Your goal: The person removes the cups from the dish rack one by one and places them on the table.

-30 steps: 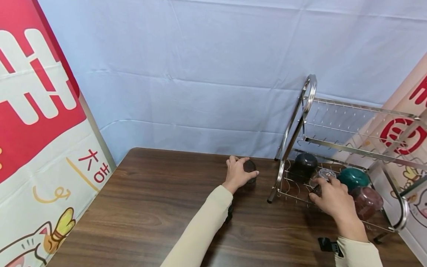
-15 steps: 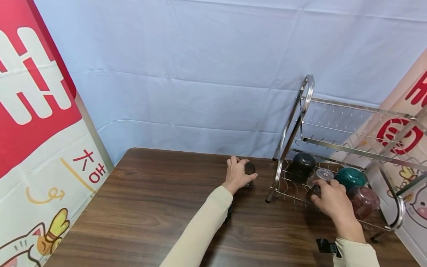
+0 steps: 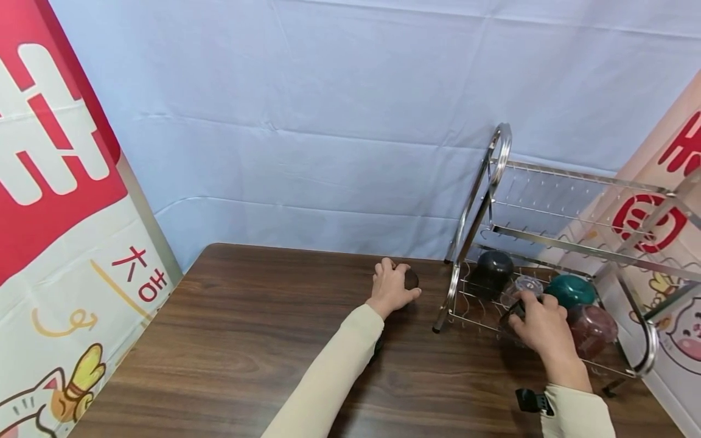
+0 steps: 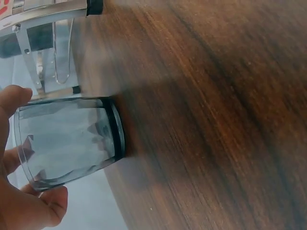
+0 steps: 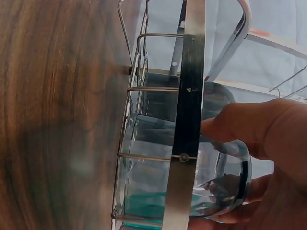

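Observation:
My left hand (image 3: 389, 289) grips a grey-tinted clear glass (image 4: 72, 139) near its rim, thumb on one side and fingers on the other. The glass is upright at the back of the table, its thick base right at the tabletop. On the lower tier of a metal dish rack (image 3: 475, 237), my right hand (image 3: 544, 328) holds a clear glass (image 5: 230, 165) around its thick base, which points up. The rim end of this glass is down at the wire tier. A flat rail crosses in front of it in the right wrist view, and some fingertips are hidden behind it.
Also on the lower tier are a black cup (image 3: 493, 271), another clear glass (image 3: 530, 285), a teal cup (image 3: 572, 291) and a reddish see-through cup (image 3: 592, 328). Above them runs the rack's wire upper tier (image 3: 580, 210). A pale cloth (image 3: 306, 152) hangs behind the brown wooden table (image 3: 246, 340).
The head view has turned slightly to the right. My left hand and its glass are a little closer to the rack. The right hand stays at its glass on the lower tier.

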A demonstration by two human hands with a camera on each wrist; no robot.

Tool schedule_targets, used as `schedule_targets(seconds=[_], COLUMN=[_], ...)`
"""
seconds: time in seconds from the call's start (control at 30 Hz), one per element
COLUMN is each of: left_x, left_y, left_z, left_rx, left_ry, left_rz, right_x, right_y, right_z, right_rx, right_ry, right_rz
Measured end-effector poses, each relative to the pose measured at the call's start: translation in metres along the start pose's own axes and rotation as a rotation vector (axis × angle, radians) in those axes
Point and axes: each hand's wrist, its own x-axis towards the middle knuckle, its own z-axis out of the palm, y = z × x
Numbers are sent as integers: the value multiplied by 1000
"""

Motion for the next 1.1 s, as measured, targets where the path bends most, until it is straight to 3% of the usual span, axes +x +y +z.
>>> schedule_targets(seconds=[0.23, 0.5, 0.67, 0.9, 1.1], left_x=[0, -7, -16, -35, -44], left_y=[-1, 9, 13, 19, 21], left_z=[-2, -19, -24, -37, -40], left_rx=[8, 22, 89, 203, 209], left_ry=[22, 39, 14, 51, 61], left_rz=[6, 66, 77, 171, 197], right_x=[2, 6, 2, -8, -10], right_y=[-1, -10, -12, -21, -26], right_z=[-2, -15, -15, -19, -25], right_rx=[-1, 13, 14, 27, 41], right_ry=[21, 66, 61, 145, 179], right_rz=[-32, -73, -89, -103, -101])
